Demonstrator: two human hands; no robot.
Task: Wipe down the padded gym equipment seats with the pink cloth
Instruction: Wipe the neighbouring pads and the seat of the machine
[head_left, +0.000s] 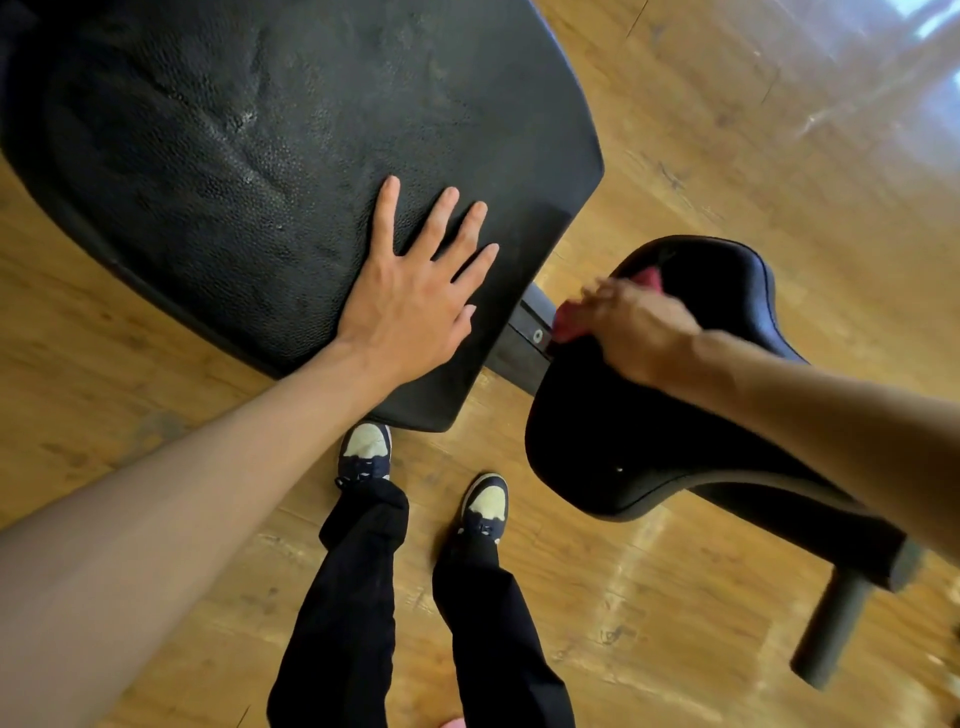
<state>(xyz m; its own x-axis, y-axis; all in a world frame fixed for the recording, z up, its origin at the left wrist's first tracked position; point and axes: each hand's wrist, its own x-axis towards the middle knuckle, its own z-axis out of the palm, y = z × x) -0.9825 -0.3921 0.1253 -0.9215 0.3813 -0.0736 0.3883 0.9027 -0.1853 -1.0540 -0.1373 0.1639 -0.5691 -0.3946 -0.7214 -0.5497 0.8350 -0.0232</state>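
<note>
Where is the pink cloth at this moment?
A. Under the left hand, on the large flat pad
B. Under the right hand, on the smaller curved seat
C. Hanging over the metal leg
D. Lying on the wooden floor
B: the pink cloth shows under the right hand on the smaller curved seat; the left hand lies flat and bare on the large pad.

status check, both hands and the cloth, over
Left hand flat, fingers spread on large textured black pad. Right hand presses crumpled pink cloth on small smooth black padded seat. Nothing in the way.
</note>
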